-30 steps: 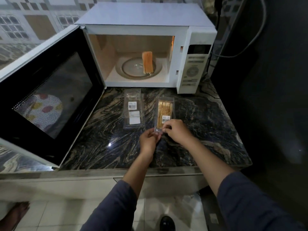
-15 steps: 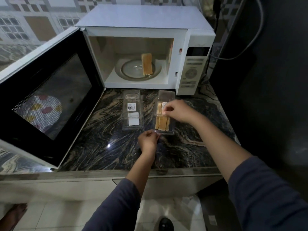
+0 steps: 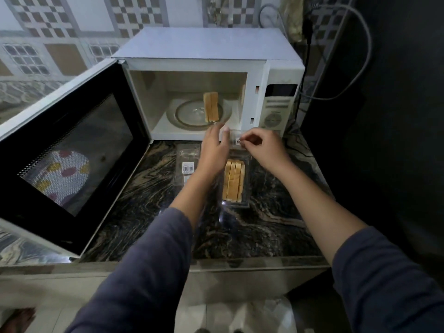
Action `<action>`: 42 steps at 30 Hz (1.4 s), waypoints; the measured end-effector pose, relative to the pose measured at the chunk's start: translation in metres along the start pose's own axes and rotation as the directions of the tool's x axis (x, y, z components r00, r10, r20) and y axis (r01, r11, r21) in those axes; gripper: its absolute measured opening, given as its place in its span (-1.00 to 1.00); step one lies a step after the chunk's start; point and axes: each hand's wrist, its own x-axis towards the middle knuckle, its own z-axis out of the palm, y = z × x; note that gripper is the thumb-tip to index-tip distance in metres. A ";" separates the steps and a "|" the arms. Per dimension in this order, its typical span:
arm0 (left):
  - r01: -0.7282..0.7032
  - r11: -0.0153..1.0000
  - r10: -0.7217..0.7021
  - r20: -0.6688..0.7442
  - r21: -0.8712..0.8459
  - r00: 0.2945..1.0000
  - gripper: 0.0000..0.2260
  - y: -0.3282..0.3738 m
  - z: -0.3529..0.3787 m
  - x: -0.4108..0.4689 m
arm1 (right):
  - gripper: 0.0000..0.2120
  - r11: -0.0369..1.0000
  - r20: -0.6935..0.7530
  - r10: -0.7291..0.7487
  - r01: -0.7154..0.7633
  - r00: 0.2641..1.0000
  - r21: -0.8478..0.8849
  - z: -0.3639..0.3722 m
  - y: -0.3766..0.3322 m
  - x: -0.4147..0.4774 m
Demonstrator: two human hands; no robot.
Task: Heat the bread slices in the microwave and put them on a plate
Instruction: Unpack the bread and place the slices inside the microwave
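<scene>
While the microwave [image 3: 206, 75] stands with its door [image 3: 72, 150] swung wide to my left, two bread slices [image 3: 211, 106] sit on edge on the glass turntable [image 3: 189, 114], their long axis running from the front of the cavity toward the back. More bread slices [image 3: 233, 180] lie in an open clear tray [image 3: 236, 203] on the dark marble counter [image 3: 276, 212], packed side by side and pointing the same way, away from me toward the oven. My right hand [image 3: 262, 146] is just beyond the tray's far end, thumb and fingertips pinched on the clear lid [image 3: 236, 140] with its barcode label, lifted up. My left hand [image 3: 215, 145] hovers beside it, fingers loosely spread, touching the lid's left edge at most; I cannot tell whether it grips. An empty second clear pack [image 3: 188, 164] lies left of the tray, partly under my left wrist.
</scene>
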 end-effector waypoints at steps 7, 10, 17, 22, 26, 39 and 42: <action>0.045 0.998 -0.030 0.300 -0.042 0.953 -0.50 -0.018 0.010 0.026 | -0.87 0.945 -0.416 0.209 -0.072 0.885 0.320 0.013 0.015 -0.013; 0.053 0.994 -0.022 0.311 -0.091 0.950 -0.57 -0.013 0.008 0.031 | -0.84 0.866 -0.558 0.478 -0.256 0.679 0.430 0.033 0.023 -0.031; 0.060 0.994 -0.023 0.352 -0.094 0.936 -0.65 -0.008 0.009 0.036 | -0.67 0.878 -0.234 0.478 -0.456 0.846 0.146 0.090 0.028 -0.040; 0.036 0.995 0.000 0.346 -0.096 0.938 -0.63 -0.009 0.008 0.037 | -0.23 0.821 -0.123 0.543 -0.555 0.831 -0.130 0.106 0.026 -0.028; 0.016 0.994 0.022 0.346 -0.108 0.938 -0.64 -0.014 0.008 0.037 | -0.26 0.783 -0.155 0.548 -0.569 0.822 -0.250 0.110 0.025 -0.023; -0.005 0.998 0.029 0.354 -0.068 0.935 -0.65 -0.019 0.000 0.035 | -0.58 0.684 -0.153 0.721 -0.662 0.675 0.306 0.077 0.022 -0.011; -0.025 0.999 0.040 0.377 -0.043 0.925 -0.71 -0.024 0.003 0.034 | -0.66 0.673 -0.162 0.720 -0.622 0.675 0.399 0.066 0.022 -0.024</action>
